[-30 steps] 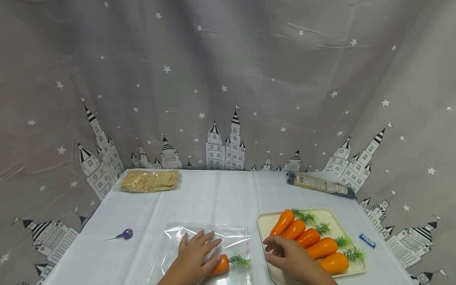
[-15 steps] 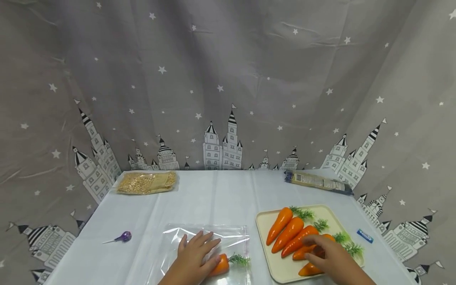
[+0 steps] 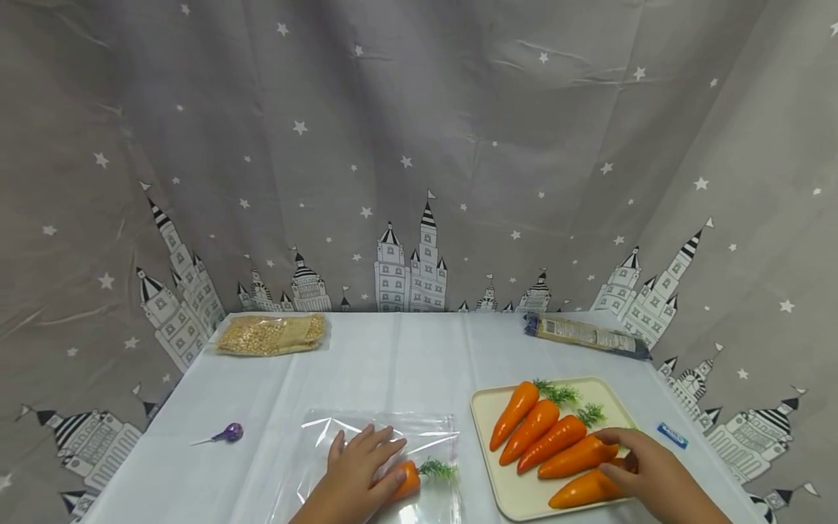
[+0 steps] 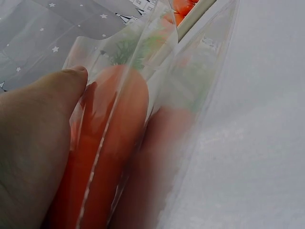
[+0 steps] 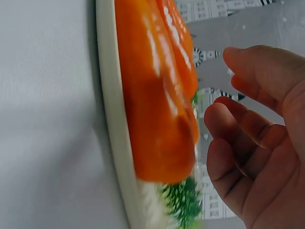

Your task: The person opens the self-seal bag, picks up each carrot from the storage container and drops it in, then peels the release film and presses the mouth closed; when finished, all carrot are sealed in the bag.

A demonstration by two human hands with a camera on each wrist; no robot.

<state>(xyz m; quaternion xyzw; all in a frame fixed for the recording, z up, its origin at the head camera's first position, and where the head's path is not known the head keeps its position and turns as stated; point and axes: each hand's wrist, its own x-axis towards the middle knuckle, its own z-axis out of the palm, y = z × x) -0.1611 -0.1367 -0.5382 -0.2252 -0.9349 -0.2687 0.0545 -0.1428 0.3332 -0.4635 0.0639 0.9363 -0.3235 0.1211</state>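
My left hand (image 3: pixel 356 477) rests, fingers spread, on a clear zip bag (image 3: pixel 425 426) that lies flat on the table. Beside its thumb, inside the bag, is an orange toy carrot (image 3: pixel 407 482) with a green leafy top; the left wrist view shows this carrot (image 4: pixel 119 105) through the plastic. My right hand (image 3: pixel 648 473) hovers at the leafy ends of the front carrots on the cream tray (image 3: pixel 481 407). In the right wrist view its fingers are loosely bent and apart from the nearest carrot (image 5: pixel 159 143). Several carrots (image 3: pixel 513 415) lie side by side there.
A bag of corn kernels (image 3: pixel 271 335) lies at the back left, and a long narrow packet (image 3: pixel 585 335) at the back right. A purple lollipop (image 3: pixel 232 432) is on the left. Right of the tray lies a small blue packet (image 3: pixel 672 435). A grey curtain (image 3: pixel 419 109) hangs behind.
My right hand has moved rightward across the tray, from the carrots' tips to the leafy ends of the front ones. The left hand stays on the bag. The view has shifted slightly.
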